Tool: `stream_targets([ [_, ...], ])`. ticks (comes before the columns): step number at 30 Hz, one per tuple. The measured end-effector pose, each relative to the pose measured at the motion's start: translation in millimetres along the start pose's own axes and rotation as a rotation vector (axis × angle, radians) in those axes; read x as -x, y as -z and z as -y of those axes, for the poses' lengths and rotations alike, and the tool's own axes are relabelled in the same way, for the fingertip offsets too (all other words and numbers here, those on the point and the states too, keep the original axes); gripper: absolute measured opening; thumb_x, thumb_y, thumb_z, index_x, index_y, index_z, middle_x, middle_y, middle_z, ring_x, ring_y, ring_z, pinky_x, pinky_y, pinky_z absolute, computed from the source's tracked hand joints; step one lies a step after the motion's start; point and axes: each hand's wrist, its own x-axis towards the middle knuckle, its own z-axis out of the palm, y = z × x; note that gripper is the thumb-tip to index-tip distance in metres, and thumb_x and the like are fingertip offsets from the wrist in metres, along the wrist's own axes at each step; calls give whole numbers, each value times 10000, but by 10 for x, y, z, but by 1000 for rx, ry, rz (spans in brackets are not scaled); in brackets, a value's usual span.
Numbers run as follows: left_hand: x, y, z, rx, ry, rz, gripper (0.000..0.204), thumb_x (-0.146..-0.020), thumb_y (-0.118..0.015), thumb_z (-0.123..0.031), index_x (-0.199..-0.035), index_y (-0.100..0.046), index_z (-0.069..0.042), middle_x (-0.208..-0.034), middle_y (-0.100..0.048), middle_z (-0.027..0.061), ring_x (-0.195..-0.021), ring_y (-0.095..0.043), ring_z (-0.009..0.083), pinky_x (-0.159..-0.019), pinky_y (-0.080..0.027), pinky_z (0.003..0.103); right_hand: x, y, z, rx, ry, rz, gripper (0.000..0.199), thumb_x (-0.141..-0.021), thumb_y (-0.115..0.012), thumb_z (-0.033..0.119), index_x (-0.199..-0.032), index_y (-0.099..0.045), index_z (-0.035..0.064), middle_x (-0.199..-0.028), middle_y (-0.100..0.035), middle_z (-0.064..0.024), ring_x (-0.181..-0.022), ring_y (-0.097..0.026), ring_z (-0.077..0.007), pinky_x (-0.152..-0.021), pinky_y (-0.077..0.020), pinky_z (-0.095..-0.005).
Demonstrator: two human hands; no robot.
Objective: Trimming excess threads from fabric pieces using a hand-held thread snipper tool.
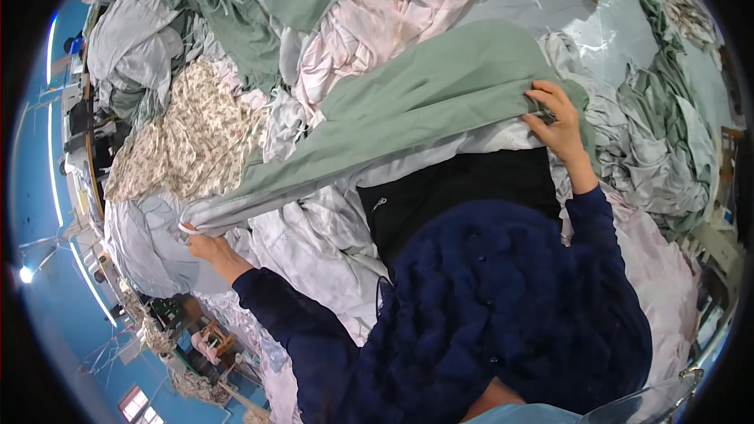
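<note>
A sage-green cloth (424, 82) with a pale grey-white underside stretches across the front of me, its near edge pulled into a long line between my hands. At the left end, my left hand (206, 245) grips the pale edge, fingers closed on it; a white band shows at a finger. My right hand (556, 116) pinches the cloth's near edge at the right, thumb below and fingers on top. Below the stretched edge lies a black cloth (463, 182) against my dark blue top. Crumpled white cloth (314, 243) lies under the left half.
Beyond the green cloth are heaps of pink cloth (385, 20), flower-patterned cloth (192, 126) and more green and white fabric (251, 16). Another green and white pile (660, 133) lies at the right. A shiny grey surface (609, 31) shows at the far right. Blue walls and workshop clutter stand at the left.
</note>
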Motion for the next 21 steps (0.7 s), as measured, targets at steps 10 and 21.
stream_targets([
  [10, -468, 392, 175, -111, 28, -80, 340, -900, -678, -165, -1103, -597, 95, -1040, -630, 203, -867, -659, 302, -729, -575, 486, -266, -261, 243, 161, 170, -162, 175, -796, -706, -26, -953, -685, 48, -904, -666, -95, -725, -621, -233, -622, -493, -313],
  [21, -512, 628, 477, -236, 150, -76, 287, -884, -681, -146, -1109, -637, 27, -1019, -657, 147, -826, -668, 306, -698, -572, 493, -914, -131, 324, 12, -122, 62, 100, -878, -684, 85, -856, -633, 1, -646, -562, -14, -601, -478, -85, -566, -404, -252],
])
